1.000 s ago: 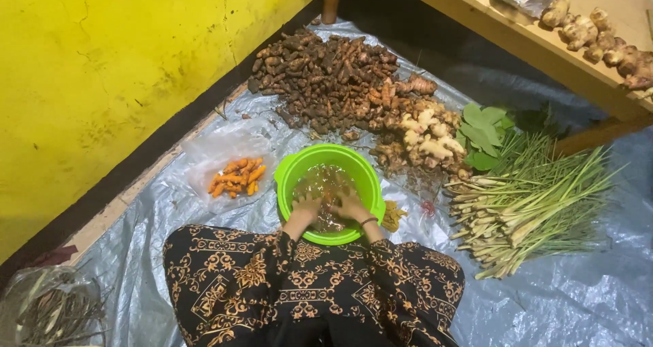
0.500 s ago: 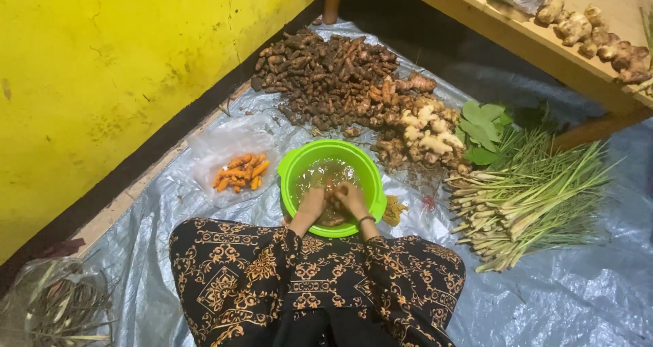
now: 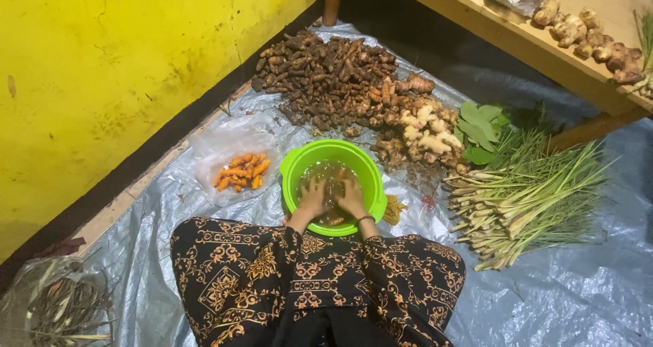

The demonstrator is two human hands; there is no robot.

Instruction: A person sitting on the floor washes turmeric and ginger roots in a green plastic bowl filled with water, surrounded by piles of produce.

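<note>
While both hands sit inside it, the green basin [image 3: 371,177] rests on the grey plastic sheet [image 3: 578,299] directly ahead of the person's patterned lap [image 3: 320,279], toward the sheet's near middle. Left hand [image 3: 313,199]: lowered into the cloudy water, fingers loosely curled downward; whether it pinches anything I cannot tell. Right hand [image 3: 354,199]: likewise in the water, a dark band at the wrist, fingers bent over something small; the grip itself is hidden. The two hands lie side by side, almost touching, with small roots [image 3: 335,220] showing at the basin's near rim, just below the fingertips and about equally close to either hand. Orange peeled roots [image 3: 241,172]: a small heap on clear plastic, left of the basin, toward the sheet's left edge by the yellow wall [image 3: 102,68]; nearer the left hand. Dark unwashed roots [image 3: 326,75]: a large pile beyond the basin, at the sheet's far edge. Pale ginger [image 3: 425,133]: far right of the basin, touching the dark pile. Green leaves [image 3: 479,129]: beside the ginger. Lemongrass stalks [image 3: 524,197]: a bundle on the right, long axis running from the near middle out toward the sheet's far right; nearer the right hand. Wooden shelf [image 3: 544,47]: far right corner, carrying more ginger.
</note>
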